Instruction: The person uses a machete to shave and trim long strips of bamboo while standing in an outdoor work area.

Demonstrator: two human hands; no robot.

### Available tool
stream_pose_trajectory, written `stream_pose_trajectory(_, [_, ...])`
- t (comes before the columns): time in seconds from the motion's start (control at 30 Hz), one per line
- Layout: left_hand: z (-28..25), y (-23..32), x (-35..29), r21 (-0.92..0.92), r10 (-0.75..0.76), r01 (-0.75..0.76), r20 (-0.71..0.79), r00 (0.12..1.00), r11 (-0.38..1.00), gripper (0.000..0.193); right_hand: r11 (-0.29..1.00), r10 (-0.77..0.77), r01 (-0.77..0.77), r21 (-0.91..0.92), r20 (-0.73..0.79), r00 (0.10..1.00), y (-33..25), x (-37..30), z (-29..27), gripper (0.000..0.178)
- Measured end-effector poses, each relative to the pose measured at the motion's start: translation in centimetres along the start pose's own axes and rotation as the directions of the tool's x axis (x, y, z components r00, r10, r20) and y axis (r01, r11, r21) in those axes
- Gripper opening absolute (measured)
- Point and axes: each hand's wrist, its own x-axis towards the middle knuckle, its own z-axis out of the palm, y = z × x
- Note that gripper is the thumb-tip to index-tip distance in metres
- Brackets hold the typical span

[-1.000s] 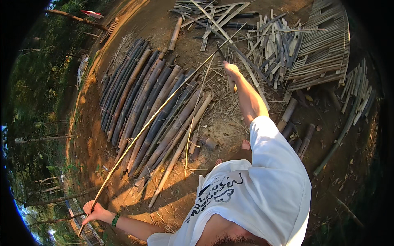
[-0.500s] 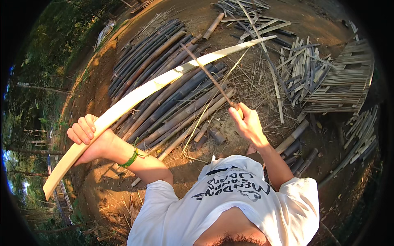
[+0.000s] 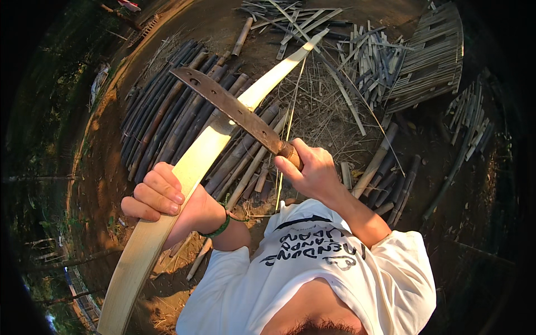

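Note:
A long, pale split bamboo strip (image 3: 201, 153) runs from the lower left up to a narrow tip at the upper middle. My left hand (image 3: 156, 196) wraps around its lower half, fingers over the near face, with a green cord bracelet on the wrist. In my right hand (image 3: 315, 173) is a machete (image 3: 240, 114), gripped by its wooden handle. Its dark, wide blade, pierced by a few holes, crosses the strip above my left hand. Whether the edge touches the strip or only passes in front I cannot tell. A thin sliver hangs near the strip's far end.
Dark bamboo poles (image 3: 162, 120) lie in a large pile on the ground beneath the strip. Split bamboo pieces (image 3: 371, 64) are heaped at the upper right, beside a slatted bamboo panel (image 3: 427, 58). Short bamboo lengths (image 3: 385, 173) lie right of my right arm.
The strip has swung steeper, its far tip shifting left, and my left hand has come inward. The machete has moved left and turned, its broad side now showing.

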Motion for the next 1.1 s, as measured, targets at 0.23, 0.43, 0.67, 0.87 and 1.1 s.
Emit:
stream_pose_trajectory(0.23, [-0.5,1.2,-0.1,-0.070,-0.020,0.025,0.077,0.997,0.997,0.056,0.943,0.090,-0.150,-0.298,-0.205,0.975,9.0,-0.4,0.5,0.034])
stream_pose_trajectory(0.43, [-0.3,-0.1,-0.6,-0.074,-0.030,0.028,-0.028,0.999,0.997,0.058,0.995,-0.099,0.100,0.017,-0.023,0.995,0.9,-2.4,0.5,0.035])
stream_pose_trajectory(0.67, [1.1,-0.3,-0.2,-0.006,-0.009,0.008,-0.175,0.984,1.000,0.067,0.897,0.434,-0.426,0.114,-0.060,0.899,9.9,1.7,0.6,0.045])
stream_pose_trajectory(0.87, [2.8,-0.7,0.3,0.173,0.071,-0.002,-0.392,0.917,0.985,0.077,0.975,-0.078,0.090,0.203,-0.065,0.995,1.2,-0.5,1.7,0.039])
stream_pose_trajectory(1.1, [4.9,-2.0,0.5,0.312,0.118,0.046,-0.486,0.866,0.949,0.078,0.980,0.194,-0.186,0.064,-0.167,0.967,8.7,3.1,2.6,0.036])
